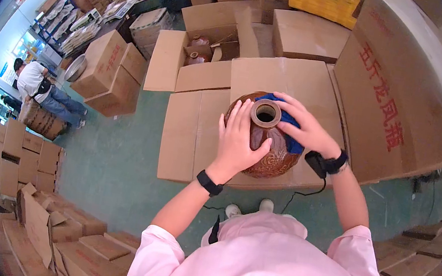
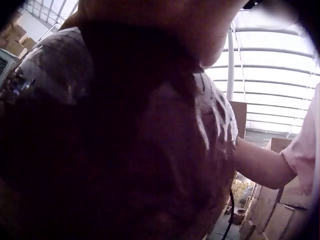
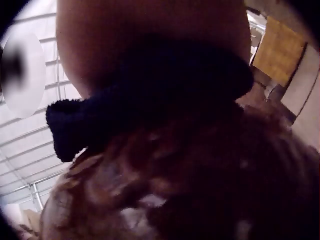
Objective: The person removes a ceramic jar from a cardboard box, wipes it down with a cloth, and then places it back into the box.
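A brown glazed jar (image 1: 268, 165) with raised patterning and a narrow round mouth stands on a cardboard box, its dark opening facing up. My left hand (image 1: 238, 143) lies on the jar's near left shoulder, fingers extended beside the neck and thumb spread off to the right. On the far right side, my right hand (image 1: 310, 133) holds a blue cloth (image 1: 292, 145) against the jar, fingertips close to the neck. Seen from the right wrist, the fuzzy cloth (image 3: 150, 90) is bunched between palm and glaze. The left wrist view shows mostly the jar's dark, shadowed side (image 2: 165, 150).
Under the jar is a cardboard box (image 1: 181, 138). Behind it, an open carton (image 1: 166, 64) contains more brown jars (image 1: 198, 57). A tall carton (image 1: 383, 88) with red lettering borders the right. A black cable (image 1: 307, 194) hangs from my right wrist. Another person (image 1: 40, 85) bends at far left.
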`<control>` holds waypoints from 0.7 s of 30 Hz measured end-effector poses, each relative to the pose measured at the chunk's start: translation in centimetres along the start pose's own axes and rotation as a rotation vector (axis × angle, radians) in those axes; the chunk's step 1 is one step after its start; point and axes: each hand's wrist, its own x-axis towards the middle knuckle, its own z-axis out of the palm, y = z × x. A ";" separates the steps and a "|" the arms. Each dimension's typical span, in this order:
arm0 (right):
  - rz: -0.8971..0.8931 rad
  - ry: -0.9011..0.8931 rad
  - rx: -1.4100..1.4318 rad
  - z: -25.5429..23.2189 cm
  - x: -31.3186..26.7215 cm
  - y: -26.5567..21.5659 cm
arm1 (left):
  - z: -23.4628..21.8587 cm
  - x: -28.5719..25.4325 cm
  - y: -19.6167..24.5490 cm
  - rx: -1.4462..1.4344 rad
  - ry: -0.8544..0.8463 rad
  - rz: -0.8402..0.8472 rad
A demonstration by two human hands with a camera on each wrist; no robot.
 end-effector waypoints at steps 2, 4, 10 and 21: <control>0.096 -0.040 0.185 -1.0 0.2 0.3 | 0.2 -0.1 -0.1 0.007 0.009 -0.003; 0.166 -0.031 0.277 -1.4 0.3 1.7 | 0.1 -0.1 0.0 0.006 0.004 0.000; 0.533 0.178 1.060 1.7 -2.5 7.4 | -0.1 -0.1 0.0 -0.006 0.009 0.000; 0.817 0.427 1.521 9.3 -7.4 8.4 | 0.0 -0.3 -0.3 -0.004 0.006 0.004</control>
